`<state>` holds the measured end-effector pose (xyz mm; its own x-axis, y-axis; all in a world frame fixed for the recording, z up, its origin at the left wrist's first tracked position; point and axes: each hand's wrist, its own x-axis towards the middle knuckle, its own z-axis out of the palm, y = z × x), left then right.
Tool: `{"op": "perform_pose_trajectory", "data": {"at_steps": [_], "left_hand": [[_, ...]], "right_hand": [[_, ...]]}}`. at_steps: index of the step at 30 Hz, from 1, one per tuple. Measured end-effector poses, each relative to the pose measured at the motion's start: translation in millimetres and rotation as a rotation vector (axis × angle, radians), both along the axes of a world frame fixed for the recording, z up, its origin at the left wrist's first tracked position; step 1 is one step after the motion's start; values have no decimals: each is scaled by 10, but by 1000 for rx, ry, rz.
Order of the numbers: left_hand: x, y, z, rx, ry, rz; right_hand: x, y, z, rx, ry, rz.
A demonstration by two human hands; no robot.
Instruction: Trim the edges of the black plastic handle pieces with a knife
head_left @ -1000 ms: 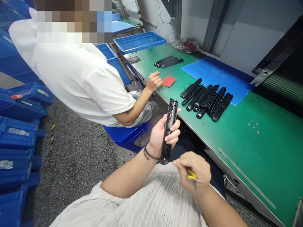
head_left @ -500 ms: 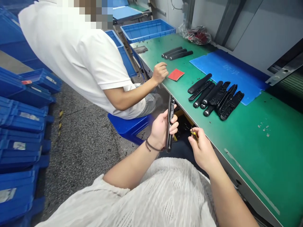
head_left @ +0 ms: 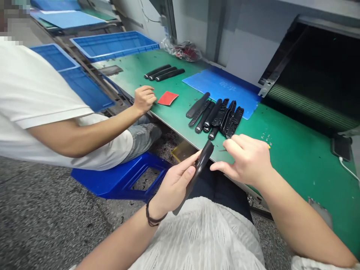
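Note:
My left hand (head_left: 176, 183) is closed around a long black plastic shell (head_left: 200, 166), held tilted just off the near edge of the green table (head_left: 295, 157). My right hand (head_left: 247, 159) hovers over that edge, fingers curled on a small yellow-handled tool (head_left: 268, 146) whose thin tip pokes out on the left. Beyond it lies a row of several black shells (head_left: 216, 116), partly on a blue mat (head_left: 222, 84).
A person in a white shirt sits at my left on a blue stool (head_left: 120, 176), one hand (head_left: 144, 98) on the table near a red card (head_left: 168, 98). Three more black pieces (head_left: 164, 72) lie farther back. Blue crates (head_left: 112, 43) stand behind.
The view swung right toward the table. My left hand turned the black shell from upright to tilted, smooth side up. My right hand rose from my lap to the table edge.

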<state>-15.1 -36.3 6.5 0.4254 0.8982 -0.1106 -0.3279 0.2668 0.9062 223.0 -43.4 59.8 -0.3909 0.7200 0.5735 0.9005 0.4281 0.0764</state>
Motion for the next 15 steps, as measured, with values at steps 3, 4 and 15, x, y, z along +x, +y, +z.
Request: {"op": "perform_pose_trajectory", "data": {"at_steps": [3,4,15], "left_hand": [[-3,-16,32,238,189,-50],[-3,-20,37,281,212,-63],[131,-98,-42,168,150,-5]], "right_hand": [[-1,76,120,-61,-21,47],[-5,92,153,-83,-28,64],[1,1,17,20,-84,-25]]}}
